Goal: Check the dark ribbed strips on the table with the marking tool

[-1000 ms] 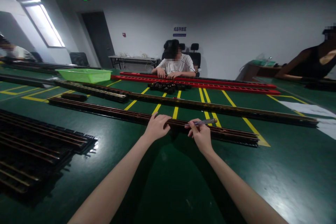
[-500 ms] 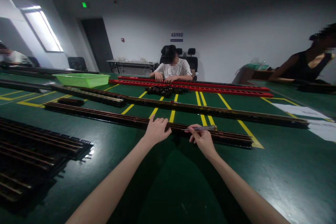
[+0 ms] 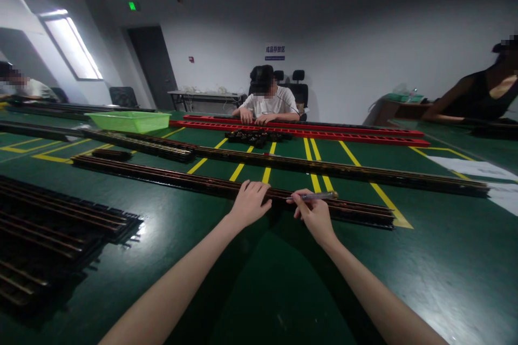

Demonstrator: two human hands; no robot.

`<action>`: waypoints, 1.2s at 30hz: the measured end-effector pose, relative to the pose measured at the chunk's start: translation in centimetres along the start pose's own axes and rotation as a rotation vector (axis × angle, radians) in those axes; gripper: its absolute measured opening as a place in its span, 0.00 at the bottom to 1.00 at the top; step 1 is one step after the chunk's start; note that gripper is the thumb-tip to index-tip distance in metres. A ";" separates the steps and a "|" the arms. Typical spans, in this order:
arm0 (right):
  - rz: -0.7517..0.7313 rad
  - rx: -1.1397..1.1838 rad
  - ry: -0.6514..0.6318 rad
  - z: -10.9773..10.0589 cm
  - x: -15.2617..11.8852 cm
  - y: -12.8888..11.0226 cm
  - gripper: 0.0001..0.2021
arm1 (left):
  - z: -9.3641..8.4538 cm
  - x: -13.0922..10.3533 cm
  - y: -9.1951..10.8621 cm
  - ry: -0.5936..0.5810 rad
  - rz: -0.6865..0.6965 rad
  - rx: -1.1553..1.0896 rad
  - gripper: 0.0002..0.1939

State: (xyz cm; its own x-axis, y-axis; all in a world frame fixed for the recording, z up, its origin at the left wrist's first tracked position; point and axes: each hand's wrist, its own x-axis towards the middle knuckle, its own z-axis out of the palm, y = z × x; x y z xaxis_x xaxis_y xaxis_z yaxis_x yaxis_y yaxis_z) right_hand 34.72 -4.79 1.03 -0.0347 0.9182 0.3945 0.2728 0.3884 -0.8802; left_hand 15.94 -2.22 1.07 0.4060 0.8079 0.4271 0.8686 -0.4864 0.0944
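My left hand (image 3: pixel 251 205) rests on a long dark rail strip with copper-coloured lines (image 3: pixel 162 179), its fingers stretched out over the strip and holding nothing. Pinched in my right hand (image 3: pixel 315 218) is a small screwdriver (image 3: pixel 313 196) with a clear handle and a brownish end cap. It lies nearly level just above the same strip, its thin tip pointing left toward my left hand. Whether the tip touches the strip I cannot tell.
Beyond lies another long dark strip (image 3: pixel 343 171). Dark small parts (image 3: pixel 254 137) sit before red racks (image 3: pixel 364 138), where a person (image 3: pixel 269 102) works. A green basket (image 3: pixel 129 122) stands left; stacked strips (image 3: pixel 60 226) lie near left. White papers (image 3: pixel 473 167) are at right.
My left hand has shifted a little right along the strip, nearer my right hand, and its raised finger has come down. The screwdriver stays almost in place.
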 end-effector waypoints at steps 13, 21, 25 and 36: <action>-0.008 -0.043 0.017 -0.1 0.1 0.2 0.18 | 0.5 0.1 0.5 0.055 -0.042 0.074 0.17; -0.005 -0.032 0.014 -0.1 0.0 0.2 0.20 | 1.0 -0.1 0.9 0.109 -0.063 0.040 0.15; -0.003 -0.022 0.006 -0.1 0.1 0.2 0.20 | 0.9 -0.2 1.1 0.115 -0.059 0.044 0.15; -0.017 -0.004 -0.012 0.0 0.1 0.0 0.19 | 0.8 -0.3 1.1 0.111 -0.026 0.048 0.18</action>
State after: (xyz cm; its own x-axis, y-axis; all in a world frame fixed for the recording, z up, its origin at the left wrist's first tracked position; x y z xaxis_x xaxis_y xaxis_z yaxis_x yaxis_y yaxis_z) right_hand 34.73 -4.72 1.03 -0.0509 0.9124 0.4062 0.2759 0.4037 -0.8723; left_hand 17.01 -2.79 0.32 0.3513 0.7769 0.5224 0.8922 -0.4470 0.0647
